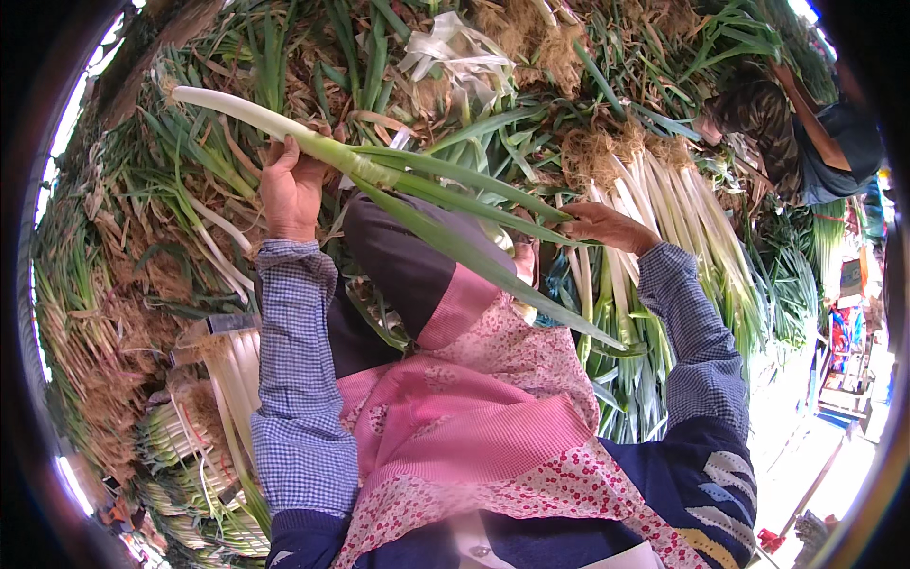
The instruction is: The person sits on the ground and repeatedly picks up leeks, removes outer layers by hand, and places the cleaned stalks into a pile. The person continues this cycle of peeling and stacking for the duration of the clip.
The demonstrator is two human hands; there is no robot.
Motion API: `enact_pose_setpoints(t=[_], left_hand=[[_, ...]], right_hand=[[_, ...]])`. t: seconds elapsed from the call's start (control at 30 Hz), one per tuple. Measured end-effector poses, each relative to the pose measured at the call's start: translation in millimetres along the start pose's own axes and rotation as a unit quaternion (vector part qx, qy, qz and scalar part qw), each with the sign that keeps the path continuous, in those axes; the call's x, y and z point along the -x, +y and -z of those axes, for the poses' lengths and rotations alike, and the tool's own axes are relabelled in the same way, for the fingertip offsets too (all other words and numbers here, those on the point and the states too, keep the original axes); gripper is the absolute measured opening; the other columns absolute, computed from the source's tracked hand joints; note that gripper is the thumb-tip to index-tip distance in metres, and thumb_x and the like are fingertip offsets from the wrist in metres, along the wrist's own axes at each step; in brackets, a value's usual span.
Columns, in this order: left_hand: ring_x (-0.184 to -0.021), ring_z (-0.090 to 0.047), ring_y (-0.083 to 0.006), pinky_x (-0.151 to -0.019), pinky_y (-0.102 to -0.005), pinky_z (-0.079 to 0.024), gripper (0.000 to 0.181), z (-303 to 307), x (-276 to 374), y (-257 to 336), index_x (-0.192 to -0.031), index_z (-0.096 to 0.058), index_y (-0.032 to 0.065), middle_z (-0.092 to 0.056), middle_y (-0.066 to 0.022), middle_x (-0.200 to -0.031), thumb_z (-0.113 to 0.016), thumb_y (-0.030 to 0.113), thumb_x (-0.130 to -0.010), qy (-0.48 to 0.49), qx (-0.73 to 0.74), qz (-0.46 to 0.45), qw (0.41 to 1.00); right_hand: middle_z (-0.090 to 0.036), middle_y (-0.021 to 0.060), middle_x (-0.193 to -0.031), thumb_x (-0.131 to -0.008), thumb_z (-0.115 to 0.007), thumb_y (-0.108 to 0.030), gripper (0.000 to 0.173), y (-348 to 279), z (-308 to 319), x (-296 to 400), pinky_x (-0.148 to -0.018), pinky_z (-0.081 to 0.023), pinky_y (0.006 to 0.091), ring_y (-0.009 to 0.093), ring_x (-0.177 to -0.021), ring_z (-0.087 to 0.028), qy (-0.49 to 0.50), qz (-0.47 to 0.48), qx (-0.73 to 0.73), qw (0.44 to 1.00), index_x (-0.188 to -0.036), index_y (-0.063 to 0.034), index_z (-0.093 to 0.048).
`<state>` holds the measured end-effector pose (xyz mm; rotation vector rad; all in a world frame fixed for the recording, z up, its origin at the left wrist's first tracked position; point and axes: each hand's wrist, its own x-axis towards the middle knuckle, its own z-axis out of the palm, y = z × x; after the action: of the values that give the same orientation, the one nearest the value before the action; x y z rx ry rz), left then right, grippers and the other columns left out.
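A long leek (pixel 329 152) stretches across in front of me, its white root end at the upper left and its green leaves fanning to the lower right. Around the pale stalk my left hand (pixel 293 181) is closed, the thumb on the near side. At the leaf end, my right hand (pixel 604 224) pinches the tips of the upper leaves between its fingers. One broad lower leaf (pixel 490 267) hangs free over my dark trouser leg and pink floral apron (pixel 483 427). Just beyond my right hand lies a row of cleaned leeks (pixel 668 206) with brown roots.
Untrimmed leeks and dry husks (pixel 206 171) are heaped to the left and ahead. A crumpled clear plastic sheet (pixel 462 57) lies on the heap. Tied leek bundles (pixel 185 441) are stacked at the lower left, near a bench (pixel 220 327) holding leeks. Another person (pixel 810 135) sits at the upper right.
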<state>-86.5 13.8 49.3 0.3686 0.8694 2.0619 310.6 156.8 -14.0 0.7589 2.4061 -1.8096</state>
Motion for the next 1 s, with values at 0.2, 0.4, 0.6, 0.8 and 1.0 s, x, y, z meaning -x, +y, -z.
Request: enact_pose_setpoints(t=[0.2, 0.4, 0.6, 0.8, 1.0], left_hand=[[-0.093, -0.053, -0.0303, -0.092, -0.0524, -0.042, 0.021, 13, 0, 18, -0.108, -0.044, -0.0004, -0.052, -0.0149, -0.098, -0.040, 0.015, -0.094, 0.016, -0.017, -0.032, 0.999], [-0.083, -0.049, -0.0262, -0.085, -0.0491, -0.044, 0.021, 47, 4, 65, -0.103, -0.044, 0.0004, -0.049, -0.0127, -0.088, -0.037, 0.018, -0.093, 0.014, 0.080, -0.115, 0.990], [-0.072, -0.052, -0.0263, -0.070, -0.0397, -0.046, 0.028, 91, 38, 223, -0.110, -0.047, 0.0050, -0.051, -0.0119, -0.085, -0.047, 0.024, -0.090, -0.077, 0.121, -0.287, 0.947], [-0.058, -0.047, -0.0213, -0.057, -0.0349, -0.043, 0.029, 56, 233, 428, -0.083, -0.046, 0.0038, -0.047, -0.0075, -0.064, -0.041, 0.030, -0.094, 0.223, -0.405, -0.632, 0.622], [-0.048, -0.048, -0.0179, -0.044, -0.0313, -0.041, 0.025, 9, 364, 466, -0.081, -0.050, 0.0056, -0.049, -0.0044, -0.060, -0.050, 0.029, -0.089, 0.294, -0.483, -0.613, 0.553]], right_hand=[[-0.060, 0.0071, -0.081, -0.091, -0.051, -0.029, 0.038, 9, -1, 0, -0.070, -0.045, 0.0294, 0.013, -0.076, -0.056, 0.013, -0.006, 0.038, 0.999, -0.117, -0.0004, -0.053], [-0.059, 0.0051, -0.075, -0.091, -0.050, -0.028, 0.035, 33, -13, -10, -0.064, -0.042, 0.0281, 0.012, -0.070, -0.053, 0.062, 0.043, 0.091, 0.993, -0.109, 0.0015, -0.056], [-0.056, 0.0033, -0.083, -0.090, -0.052, -0.025, 0.026, 86, 7, -21, -0.062, -0.048, 0.0280, 0.013, -0.072, -0.056, 0.026, -0.053, -0.113, 0.992, -0.102, -0.0025, -0.056], [-0.059, 0.0057, -0.073, -0.087, -0.056, -0.026, 0.028, 155, 2, -60, -0.049, -0.048, 0.0275, 0.014, -0.058, -0.057, 0.099, -0.086, -0.076, 0.989, -0.100, -0.0016, -0.057], [-0.062, 0.0076, -0.093, -0.087, -0.056, -0.015, 0.022, 125, -32, -118, -0.054, -0.049, 0.0255, 0.014, -0.075, -0.058, -0.005, -0.056, 0.101, 0.993, -0.103, -0.0006, -0.060]])
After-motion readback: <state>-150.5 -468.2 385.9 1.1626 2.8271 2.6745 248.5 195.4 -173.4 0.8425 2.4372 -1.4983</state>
